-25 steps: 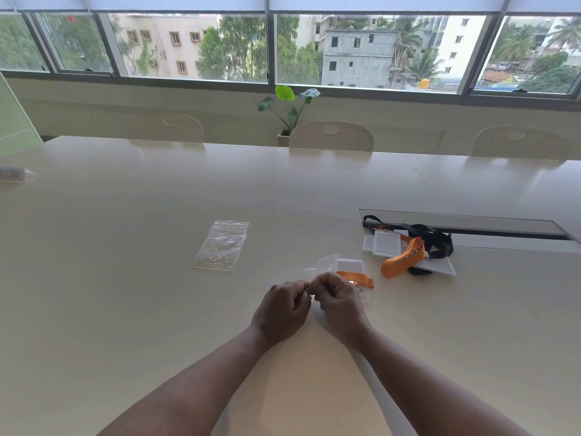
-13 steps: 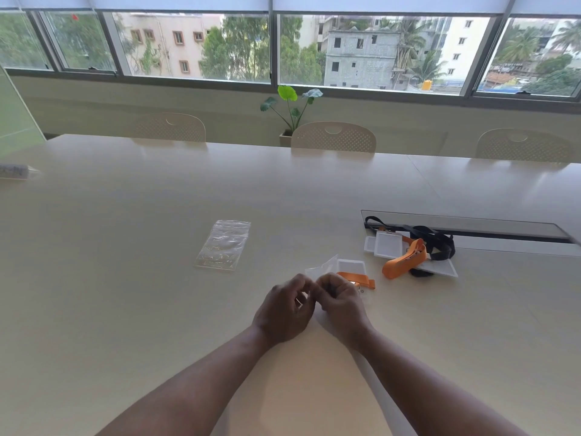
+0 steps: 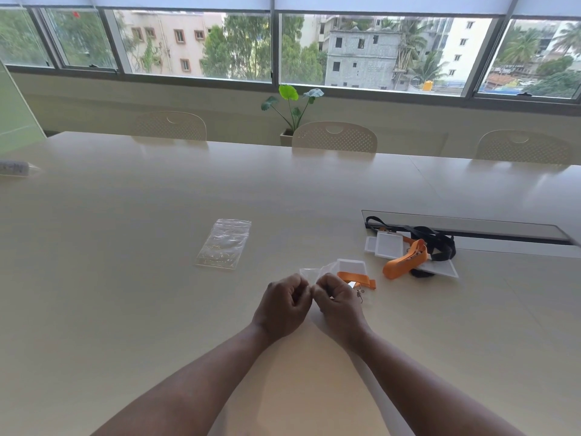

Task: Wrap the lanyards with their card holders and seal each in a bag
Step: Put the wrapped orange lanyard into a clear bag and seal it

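My left hand [image 3: 283, 305] and my right hand [image 3: 338, 302] meet knuckle to knuckle at the near middle of the table, both pinching the edge of a clear bag [image 3: 309, 272]. Just behind them lie a white card holder [image 3: 350, 265] and its orange lanyard [image 3: 356, 278], with the metal clip beside my right hand. Whether the holder is inside the bag I cannot tell. Further right lies a pile of card holders [image 3: 388, 245] with an orange lanyard [image 3: 405, 261] and a black lanyard [image 3: 437, 242].
A stack of empty clear bags [image 3: 224, 243] lies to the left. A recessed cable slot [image 3: 465, 228] runs behind the pile. Chairs [image 3: 334, 136] line the table's far edge, with a potted plant [image 3: 292, 108] behind. A small object [image 3: 14, 168] sits at the far left.
My hands stay together at the bag's edge, with only slight finger shifts. The view has dipped a little.
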The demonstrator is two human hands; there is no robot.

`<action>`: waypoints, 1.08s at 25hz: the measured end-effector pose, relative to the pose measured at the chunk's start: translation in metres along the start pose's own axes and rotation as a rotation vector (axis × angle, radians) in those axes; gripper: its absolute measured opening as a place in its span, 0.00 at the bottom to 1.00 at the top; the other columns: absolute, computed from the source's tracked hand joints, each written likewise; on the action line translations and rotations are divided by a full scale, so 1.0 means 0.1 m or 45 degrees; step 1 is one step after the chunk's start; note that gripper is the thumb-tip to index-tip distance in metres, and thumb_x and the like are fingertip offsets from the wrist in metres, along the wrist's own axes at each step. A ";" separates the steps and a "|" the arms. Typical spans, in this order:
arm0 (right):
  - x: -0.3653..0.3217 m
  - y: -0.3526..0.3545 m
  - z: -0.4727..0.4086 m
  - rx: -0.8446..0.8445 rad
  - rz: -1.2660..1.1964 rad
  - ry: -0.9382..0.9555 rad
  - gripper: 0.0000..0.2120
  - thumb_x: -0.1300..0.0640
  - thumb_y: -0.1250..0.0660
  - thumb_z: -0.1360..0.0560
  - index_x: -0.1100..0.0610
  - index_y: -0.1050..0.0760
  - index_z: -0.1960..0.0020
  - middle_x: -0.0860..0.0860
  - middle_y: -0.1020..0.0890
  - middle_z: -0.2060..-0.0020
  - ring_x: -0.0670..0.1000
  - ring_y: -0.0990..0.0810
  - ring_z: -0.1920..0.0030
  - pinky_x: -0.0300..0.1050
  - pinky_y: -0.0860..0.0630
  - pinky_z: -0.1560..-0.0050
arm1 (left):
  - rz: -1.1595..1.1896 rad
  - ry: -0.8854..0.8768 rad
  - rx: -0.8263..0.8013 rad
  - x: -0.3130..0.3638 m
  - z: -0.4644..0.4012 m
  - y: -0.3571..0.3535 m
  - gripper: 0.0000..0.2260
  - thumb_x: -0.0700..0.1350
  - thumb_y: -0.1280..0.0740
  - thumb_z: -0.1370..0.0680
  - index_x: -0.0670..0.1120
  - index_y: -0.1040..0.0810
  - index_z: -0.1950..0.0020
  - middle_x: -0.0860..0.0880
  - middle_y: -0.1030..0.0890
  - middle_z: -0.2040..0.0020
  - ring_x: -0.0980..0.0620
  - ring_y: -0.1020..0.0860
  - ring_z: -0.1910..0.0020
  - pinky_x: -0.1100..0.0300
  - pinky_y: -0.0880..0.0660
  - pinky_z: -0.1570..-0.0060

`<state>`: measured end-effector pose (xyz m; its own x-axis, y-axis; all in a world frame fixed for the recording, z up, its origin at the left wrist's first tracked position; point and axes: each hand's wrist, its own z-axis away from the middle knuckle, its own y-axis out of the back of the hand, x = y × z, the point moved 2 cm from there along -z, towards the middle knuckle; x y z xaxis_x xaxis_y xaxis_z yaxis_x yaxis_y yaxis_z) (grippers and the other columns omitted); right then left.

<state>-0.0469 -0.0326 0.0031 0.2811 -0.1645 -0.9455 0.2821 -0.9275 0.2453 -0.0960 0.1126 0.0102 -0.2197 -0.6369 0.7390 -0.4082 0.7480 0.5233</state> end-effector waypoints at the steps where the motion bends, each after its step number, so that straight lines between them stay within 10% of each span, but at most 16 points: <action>1: -0.01 0.00 0.00 0.003 0.019 0.009 0.11 0.62 0.32 0.25 0.57 0.31 0.63 0.45 0.31 0.70 0.44 0.34 0.68 0.39 0.36 0.67 | -0.006 -0.023 -0.019 0.01 0.00 0.00 0.05 0.46 0.32 0.23 0.47 0.21 0.58 0.55 0.25 0.70 0.57 0.29 0.71 0.59 0.29 0.67; 18: -0.01 -0.04 -0.02 -0.045 0.179 -0.020 0.16 0.48 0.35 0.23 0.60 0.25 0.60 0.54 0.20 0.66 0.45 0.26 0.66 0.48 0.29 0.64 | 0.064 0.024 -0.096 -0.02 -0.02 -0.01 0.12 0.42 0.34 0.19 0.50 0.29 0.62 0.56 0.22 0.65 0.53 0.25 0.64 0.53 0.26 0.62; 27: 0.04 -0.01 -0.03 -0.198 -0.184 -0.117 0.14 0.67 0.38 0.23 0.52 0.22 0.61 0.47 0.20 0.66 0.44 0.25 0.64 0.35 0.29 0.61 | 0.099 0.032 -0.263 -0.03 -0.04 0.00 0.11 0.49 0.42 0.16 0.54 0.31 0.59 0.58 0.22 0.62 0.58 0.25 0.61 0.59 0.30 0.59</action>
<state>-0.0436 -0.0314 -0.0007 0.1450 -0.0697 -0.9870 0.4535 -0.8819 0.1289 -0.0921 0.1146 0.0097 -0.2203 -0.5730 0.7894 -0.2000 0.8186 0.5384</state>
